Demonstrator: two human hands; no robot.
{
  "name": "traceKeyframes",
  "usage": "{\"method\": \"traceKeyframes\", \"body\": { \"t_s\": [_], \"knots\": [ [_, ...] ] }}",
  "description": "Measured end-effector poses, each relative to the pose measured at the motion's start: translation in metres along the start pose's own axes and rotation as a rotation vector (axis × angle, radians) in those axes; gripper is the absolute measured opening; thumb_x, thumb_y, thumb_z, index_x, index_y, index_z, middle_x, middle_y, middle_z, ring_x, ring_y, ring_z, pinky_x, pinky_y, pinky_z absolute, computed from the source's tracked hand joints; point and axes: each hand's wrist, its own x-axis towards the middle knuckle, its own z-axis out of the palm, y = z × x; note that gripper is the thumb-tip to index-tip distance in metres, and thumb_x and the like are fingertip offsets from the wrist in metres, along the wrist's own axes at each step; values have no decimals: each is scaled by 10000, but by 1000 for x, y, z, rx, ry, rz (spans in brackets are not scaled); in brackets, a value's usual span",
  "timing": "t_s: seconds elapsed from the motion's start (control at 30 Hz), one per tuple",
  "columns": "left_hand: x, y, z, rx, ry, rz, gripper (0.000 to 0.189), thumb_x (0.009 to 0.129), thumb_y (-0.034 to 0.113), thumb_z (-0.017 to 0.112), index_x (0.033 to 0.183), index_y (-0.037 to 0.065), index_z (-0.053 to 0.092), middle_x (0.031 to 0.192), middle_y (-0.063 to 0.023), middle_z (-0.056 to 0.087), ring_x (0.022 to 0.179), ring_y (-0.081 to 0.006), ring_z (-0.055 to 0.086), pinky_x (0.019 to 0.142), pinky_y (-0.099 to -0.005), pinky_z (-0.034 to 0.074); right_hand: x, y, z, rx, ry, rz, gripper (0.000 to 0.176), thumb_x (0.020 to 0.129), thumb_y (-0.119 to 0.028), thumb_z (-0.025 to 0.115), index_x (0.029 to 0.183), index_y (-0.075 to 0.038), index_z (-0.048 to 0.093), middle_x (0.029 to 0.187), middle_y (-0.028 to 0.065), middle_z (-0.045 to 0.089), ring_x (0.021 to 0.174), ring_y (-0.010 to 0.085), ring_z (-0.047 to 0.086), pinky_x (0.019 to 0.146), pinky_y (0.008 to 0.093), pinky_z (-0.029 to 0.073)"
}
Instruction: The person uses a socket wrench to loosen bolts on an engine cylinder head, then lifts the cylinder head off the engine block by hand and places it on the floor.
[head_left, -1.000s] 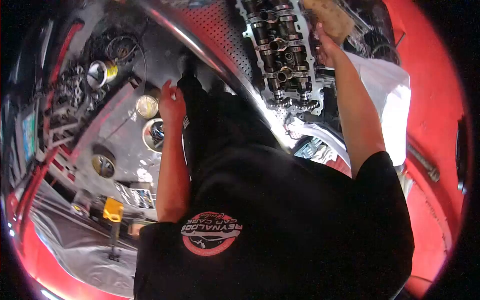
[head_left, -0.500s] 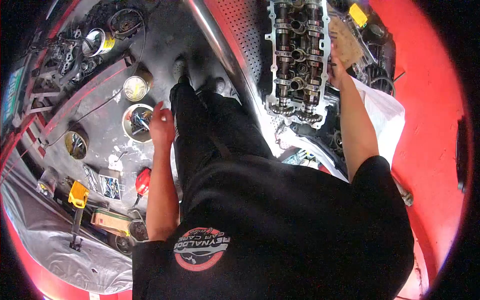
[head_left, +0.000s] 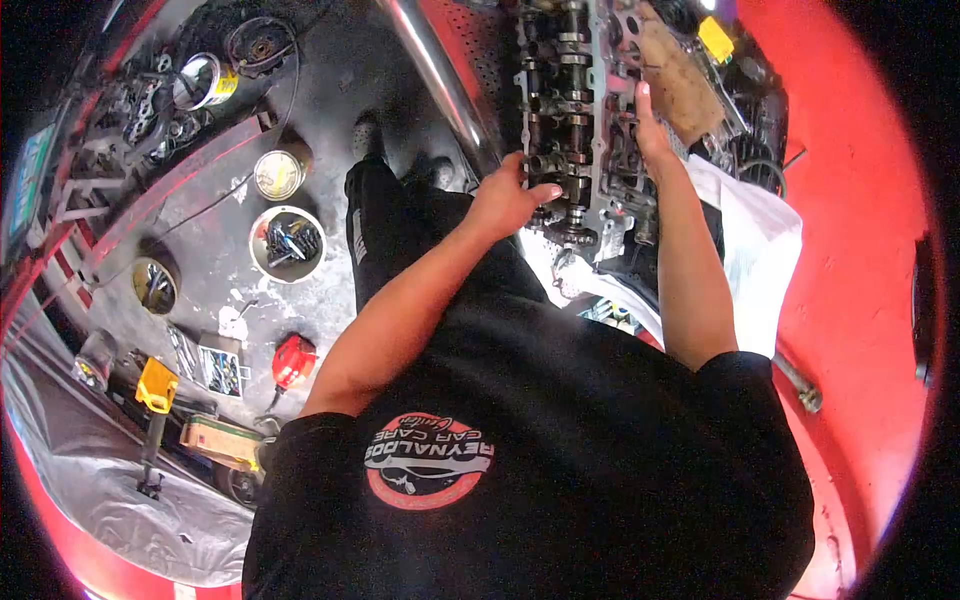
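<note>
A cylinder head with camshafts, lobes and an end sprocket is at the upper middle, tilted so that its right side with ports shows. My left hand grips its left edge near the sprocket end, the thumb lying over the camshaft and the other fingers partly hidden behind the edge. Against the right side is my right hand, one finger pointing up along the metal and the rest mostly hidden. Between them, both hands hold the head.
A shiny metal bar runs left of the head. Cardboard and white cloth are at the right. On the floor stand a bucket of tools, a can, a red object and a yellow-topped stand.
My left hand has come from beside my leg, over the floor buckets, onto the cylinder head's left edge. The head has tilted and shifted slightly left, showing its right side.
</note>
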Motion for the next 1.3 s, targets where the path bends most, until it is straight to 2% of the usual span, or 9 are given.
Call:
{"method": "traceKeyframes", "body": {
  "t_s": [0.27,0.43,0.73,0.83,0.93,1.03,1.13,1.23,1.3],
  "knots": [
    [0,-7,-8,118,258,166,651,805,321,708,1330,24,462,1175,-222,596,1111,-416,536,955,-445,439,-12,-7,8,273,-131,34,820,791,-837,367,1148,-136,597,894,56,611,765,196,565,675,364,488],
    [5,-8,4,53,383,388,446,784,202,684,1209,98,594,1163,-168,592,1149,-368,468,1026,-443,367,-19,-11,13,284,-144,-2,800,805,-831,347,1104,-136,608,882,45,604,751,175,561,667,336,486],
    [54,-21,36,-43,38,236,433,673,230,695,1105,215,693,1312,-81,481,1312,-352,289,1038,-573,290,-13,-10,13,252,-93,-4,824,815,-827,332,1154,-126,604,950,49,630,783,173,588,710,327,510],
    [47,-14,32,-2,68,243,448,685,196,684,1132,177,680,1261,-144,522,1253,-380,345,1099,-435,280,-3,-3,8,226,-86,35,839,818,-825,330,1183,-116,590,985,54,628,834,183,595,740,346,516],
    [44,-13,34,40,106,264,454,681,191,688,1134,165,678,1248,-145,525,1254,-374,345,1108,-424,262,-7,-8,8,211,-83,31,856,820,-823,328,1226,-109,566,1020,57,624,882,193,597,771,358,517],
    [51,-20,43,-153,87,258,453,669,196,705,1121,192,678,1315,-94,463,1322,-380,261,1064,-578,264,-11,-8,13,235,-65,2,859,823,-819,331,1253,-108,549,1030,59,623,889,197,597,781,358,519],
    [51,-18,41,-145,48,217,456,669,191,708,1124,192,678,1325,-101,461,1338,-373,244,1073,-570,256,-5,-5,11,235,-82,-64,849,827,-814,335,1255,-112,547,1022,62,625,876,192,598,774,352,520],
    [46,-12,37,-115,84,196,467,677,198,694,1138,134,674,1254,-143,528,1266,-358,341,1125,-392,232,13,9,2,212,-108,-86,913,803,-830,357,1288,-74,518,1058,108,609,899,213,602,807,387,519],
    [54,-17,37,-80,47,223,466,678,206,693,1138,133,675,1270,-146,522,1273,-356,336,1126,-387,234,18,11,-1,178,-127,-72,946,792,-839,366,1303,-55,502,1073,126,600,915,222,599,821,405,517]
  ]
}}
